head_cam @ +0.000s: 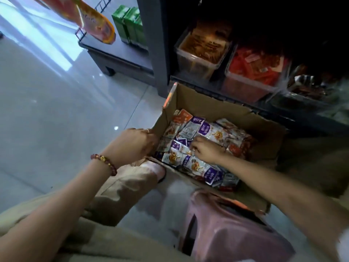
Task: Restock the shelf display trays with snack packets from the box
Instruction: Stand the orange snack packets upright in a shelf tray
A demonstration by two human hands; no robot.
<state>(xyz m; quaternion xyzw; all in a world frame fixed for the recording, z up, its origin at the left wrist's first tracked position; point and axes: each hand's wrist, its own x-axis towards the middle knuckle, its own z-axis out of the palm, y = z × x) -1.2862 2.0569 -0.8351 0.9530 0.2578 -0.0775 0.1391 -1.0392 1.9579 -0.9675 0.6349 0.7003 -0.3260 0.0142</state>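
Note:
An open cardboard box (205, 104) sits on the floor in front of a dark shelf and holds several purple-and-white snack packets (190, 163) and some orange ones. My left hand (137, 142) is at the box's left wall, its fingers dipping in among the packets; what they hold is hidden. My right hand (205, 150) lies on the pile in the middle of the box, fingers curled and pinching packets. On the bottom shelf stand clear display trays: one with brown packets (198, 59) and one with red packets (251, 86).
A third clear tray (311, 95) stands at the far right of the shelf. Green cartons (130, 25) sit on a low grey stand at the left. A pink stool (236, 233) is under me, and my knees and pink slipper (153, 167) are beside the box. Glossy tiled floor (56, 110) spreads to the left.

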